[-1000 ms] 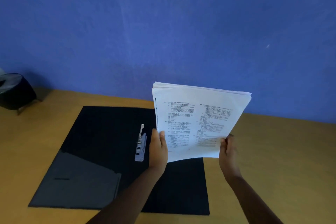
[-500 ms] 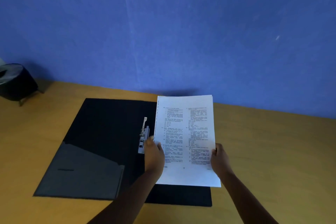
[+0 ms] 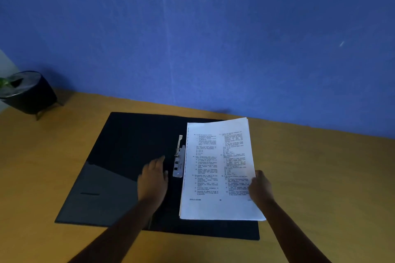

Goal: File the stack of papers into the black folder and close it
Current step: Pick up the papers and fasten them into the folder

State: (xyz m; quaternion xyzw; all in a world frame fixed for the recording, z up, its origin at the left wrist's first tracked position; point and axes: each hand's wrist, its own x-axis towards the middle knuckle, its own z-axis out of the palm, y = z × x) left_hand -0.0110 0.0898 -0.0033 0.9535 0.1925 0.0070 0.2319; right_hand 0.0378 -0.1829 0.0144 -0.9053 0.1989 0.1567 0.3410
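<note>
The black folder point(image 3: 128, 156) lies open on the wooden table, with a metal clip point(image 3: 179, 160) along its spine and a grey pocket on its left flap. The stack of printed papers point(image 3: 215, 168) lies on the right half, next to the clip. My right hand point(image 3: 259, 187) grips the stack's right edge. My left hand point(image 3: 152, 177) hovers over the folder just left of the clip, fingers spread, holding nothing.
A dark round pot point(image 3: 27, 92) with a plant stands at the table's far left corner. A blue wall point(image 3: 213, 38) runs behind the table point(image 3: 320, 177).
The stack came down from upright in both hands to flat on the folder's right half. My left hand let go and moved left of the clip.
</note>
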